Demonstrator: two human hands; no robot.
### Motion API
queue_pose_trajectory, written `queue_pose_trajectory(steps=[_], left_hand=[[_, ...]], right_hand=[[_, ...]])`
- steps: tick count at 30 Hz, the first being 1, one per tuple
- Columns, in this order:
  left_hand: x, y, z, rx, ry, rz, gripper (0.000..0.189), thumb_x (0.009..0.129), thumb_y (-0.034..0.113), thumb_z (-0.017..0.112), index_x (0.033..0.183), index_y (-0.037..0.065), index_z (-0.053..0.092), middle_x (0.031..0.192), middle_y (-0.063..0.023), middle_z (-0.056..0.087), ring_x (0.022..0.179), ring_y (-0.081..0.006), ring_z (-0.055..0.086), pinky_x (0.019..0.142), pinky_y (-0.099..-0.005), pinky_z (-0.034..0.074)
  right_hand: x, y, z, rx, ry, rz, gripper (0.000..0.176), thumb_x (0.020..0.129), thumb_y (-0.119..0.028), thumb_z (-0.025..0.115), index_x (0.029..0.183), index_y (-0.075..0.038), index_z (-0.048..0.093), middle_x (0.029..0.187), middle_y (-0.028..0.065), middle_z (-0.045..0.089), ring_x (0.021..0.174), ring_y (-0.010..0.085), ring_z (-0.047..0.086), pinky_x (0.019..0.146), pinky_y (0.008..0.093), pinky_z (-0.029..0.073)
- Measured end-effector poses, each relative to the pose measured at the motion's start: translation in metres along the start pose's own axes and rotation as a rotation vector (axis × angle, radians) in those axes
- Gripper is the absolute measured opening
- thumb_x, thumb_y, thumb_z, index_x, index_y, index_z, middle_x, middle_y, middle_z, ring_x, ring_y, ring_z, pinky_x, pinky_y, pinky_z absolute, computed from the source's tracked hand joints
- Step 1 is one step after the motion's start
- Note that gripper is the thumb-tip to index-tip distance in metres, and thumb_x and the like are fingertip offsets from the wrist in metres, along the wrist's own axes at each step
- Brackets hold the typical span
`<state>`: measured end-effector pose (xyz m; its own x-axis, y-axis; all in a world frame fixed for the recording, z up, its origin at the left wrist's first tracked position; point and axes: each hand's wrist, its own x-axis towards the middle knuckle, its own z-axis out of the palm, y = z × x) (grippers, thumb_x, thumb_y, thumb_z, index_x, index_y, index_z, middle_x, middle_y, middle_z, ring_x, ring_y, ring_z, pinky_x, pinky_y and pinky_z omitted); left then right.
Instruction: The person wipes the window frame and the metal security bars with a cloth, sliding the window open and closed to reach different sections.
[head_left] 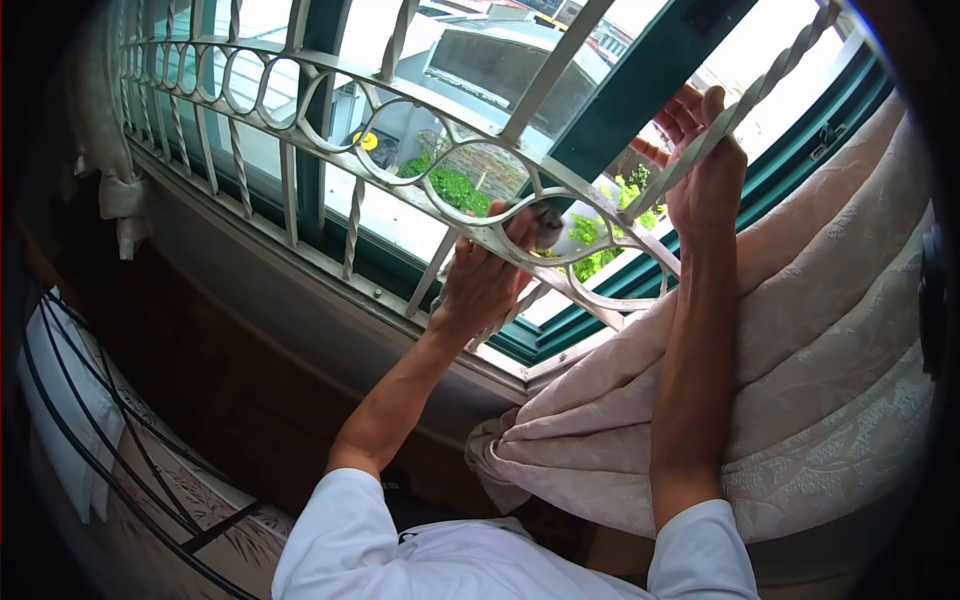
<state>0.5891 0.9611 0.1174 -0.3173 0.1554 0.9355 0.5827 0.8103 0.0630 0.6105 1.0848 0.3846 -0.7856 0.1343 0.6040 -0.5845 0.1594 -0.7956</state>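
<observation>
My left hand [484,282] reaches up to the white metal window grille [440,205], its fingers passing behind the ring pattern. Its fingers are curled by a small rounded dark-grey thing [547,228], which looks soft; the rings partly hide it and I cannot name it. Higher up on the right, my right hand [706,175] is behind a twisted bar [740,112]. Its thumb points up and its fingers are apart, with the fingertips close to the edge of a dark green window frame [645,75]. I cannot see whether they touch it.
A pale patterned curtain [800,350] hangs gathered beside my right arm. Another curtain [110,150] hangs at the far left. Below the sill, black curved metal rods [110,400] stand at lower left beside a white cushion-like thing [70,400]. Green plants [455,185] grow outside.
</observation>
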Motion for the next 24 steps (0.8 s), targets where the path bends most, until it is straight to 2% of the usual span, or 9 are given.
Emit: queue_pose_trajectory(steps=[3,7,11,13,15,19,21,23,24], left_hand=[[0.019,0.001,-0.002,-0.077,0.092,-0.018,0.058,0.090,0.032,0.062,0.141,0.007,0.050,0.157,-0.0125,0.035,0.135,-0.0386,0.043,0.105,-0.0548,0.030],[-0.003,-0.006,0.002,-0.105,0.105,0.023,0.054,0.087,0.023,0.064,0.138,0.008,0.055,0.149,-0.0098,0.048,0.121,-0.0356,0.051,0.098,-0.0522,0.032],[-0.063,-0.006,-0.014,-0.198,-0.039,-0.018,0.049,0.081,0.005,0.063,0.130,0.003,0.063,0.144,-0.0148,0.054,0.103,-0.0308,0.056,0.085,-0.0423,0.044],[-0.100,-0.004,-0.024,-0.180,-0.157,-0.031,0.049,0.080,0.002,0.063,0.129,0.000,0.062,0.138,-0.0182,0.057,0.098,-0.0314,0.056,0.082,-0.0406,0.047],[-0.117,-0.002,-0.036,-0.156,-0.276,-0.054,0.049,0.078,0.000,0.064,0.127,-0.004,0.062,0.133,-0.0217,0.060,0.094,-0.0319,0.057,0.079,-0.0390,0.049],[-0.117,0.014,-0.061,-0.242,-0.349,-0.367,0.047,0.082,0.002,0.061,0.128,-0.011,0.058,0.126,-0.0318,0.060,0.096,-0.0434,0.060,0.088,-0.0457,0.053],[-0.115,0.040,-0.062,-0.329,-0.076,-0.866,0.046,0.086,0.007,0.062,0.127,-0.013,0.056,0.125,-0.0371,0.058,0.109,-0.0513,0.060,0.096,-0.0482,0.051],[-0.092,0.053,-0.049,-0.455,-0.047,-1.006,0.049,0.089,0.008,0.060,0.129,-0.018,0.049,0.127,-0.0416,0.053,0.118,-0.0523,0.055,0.099,-0.0499,0.048],[-0.083,0.051,-0.032,-0.396,-0.029,-1.042,0.046,0.088,0.008,0.060,0.125,-0.018,0.051,0.122,-0.0412,0.055,0.113,-0.0529,0.057,0.095,-0.0497,0.050]], right_hand=[[-0.001,0.000,-0.001,-0.018,0.003,-0.005,0.063,0.101,-0.056,0.044,0.123,-0.001,0.063,0.119,0.0171,0.065,0.113,0.0286,0.059,0.086,0.0544,0.049],[-0.002,-0.002,0.000,0.006,-0.013,-0.006,0.061,0.103,-0.054,0.041,0.124,-0.001,0.062,0.120,0.0164,0.064,0.113,0.0288,0.059,0.088,0.0549,0.049],[-0.003,-0.001,-0.003,0.010,-0.024,-0.010,0.060,0.104,-0.052,0.040,0.125,-0.001,0.062,0.121,0.0172,0.064,0.116,0.0301,0.059,0.090,0.0567,0.049],[-0.003,-0.003,-0.003,0.001,-0.072,-0.002,0.064,0.102,-0.055,0.042,0.130,0.001,0.055,0.130,0.0205,0.055,0.128,0.0349,0.048,0.102,0.0637,0.041],[-0.002,-0.005,-0.003,0.012,-0.076,0.005,0.064,0.103,-0.054,0.042,0.131,0.003,0.054,0.128,0.0204,0.054,0.125,0.0334,0.048,0.104,0.0632,0.039],[0.002,-0.003,-0.007,0.043,-0.107,-0.006,0.065,0.103,-0.054,0.041,0.131,0.002,0.054,0.127,0.0191,0.055,0.124,0.0319,0.048,0.104,0.0628,0.037],[0.002,-0.002,-0.009,0.025,-0.097,0.009,0.065,0.102,-0.055,0.041,0.131,0.002,0.054,0.128,0.0190,0.055,0.126,0.0317,0.047,0.104,0.0631,0.037],[0.002,-0.001,-0.008,0.020,-0.105,0.012,0.065,0.102,-0.055,0.042,0.130,0.002,0.054,0.129,0.0187,0.054,0.128,0.0318,0.046,0.105,0.0632,0.036],[0.001,-0.001,-0.007,0.004,-0.074,-0.006,0.063,0.103,-0.054,0.041,0.128,0.002,0.057,0.124,0.0191,0.059,0.121,0.0312,0.053,0.097,0.0598,0.044]])
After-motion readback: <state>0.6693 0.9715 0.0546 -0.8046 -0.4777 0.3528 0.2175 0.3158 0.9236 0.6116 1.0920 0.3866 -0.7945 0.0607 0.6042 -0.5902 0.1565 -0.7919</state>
